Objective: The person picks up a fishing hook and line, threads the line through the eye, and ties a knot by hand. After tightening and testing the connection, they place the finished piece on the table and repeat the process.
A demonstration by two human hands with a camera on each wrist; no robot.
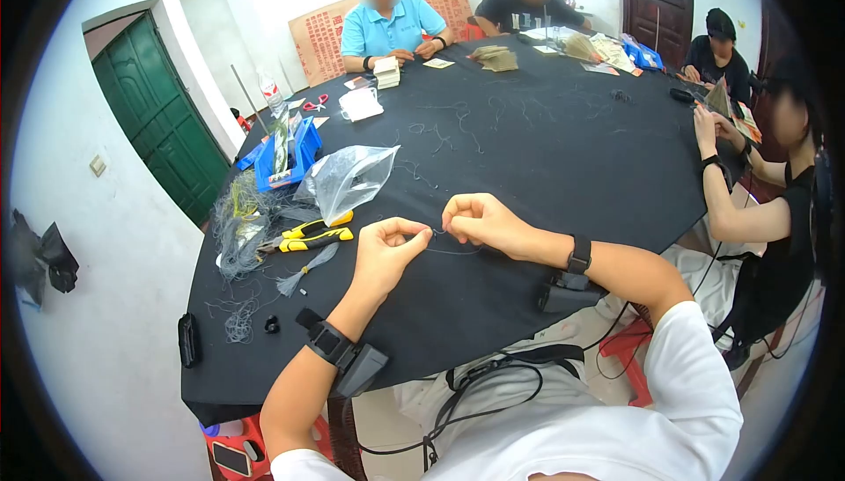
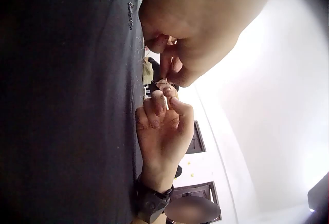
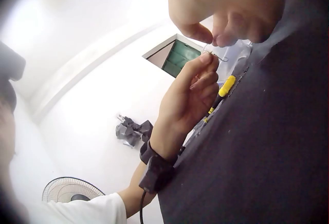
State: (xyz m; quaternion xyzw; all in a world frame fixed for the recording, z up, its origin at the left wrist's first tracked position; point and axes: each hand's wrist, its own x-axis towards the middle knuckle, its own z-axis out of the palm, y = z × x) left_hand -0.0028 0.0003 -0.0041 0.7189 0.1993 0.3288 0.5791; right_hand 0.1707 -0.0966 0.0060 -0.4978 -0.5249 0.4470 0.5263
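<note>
My left hand [image 1: 385, 254] is raised over the black tablecloth, thumb and forefinger pinched together. In the right wrist view, a small fish hook [image 3: 222, 58] sticks out from those fingertips, its bend showing. Facing it closely, my right hand [image 1: 495, 224] has curled fingers and pinches a thin line [image 1: 453, 251], which loops below both hands in the head view. The fingertips of the two hands almost meet. Pliers with yellow and black handles [image 1: 315, 236] and a tied grey bundle of line [image 1: 308, 271] lie left of my left hand.
A clear plastic bag [image 1: 350, 180], a blue bin [image 1: 299, 157] and tangled grey line [image 1: 239, 227] occupy the table's left side. Loose threads [image 1: 431, 133] lie farther back. Other people sit around the far and right edges, with stacked cards [image 1: 387, 72] near one of them.
</note>
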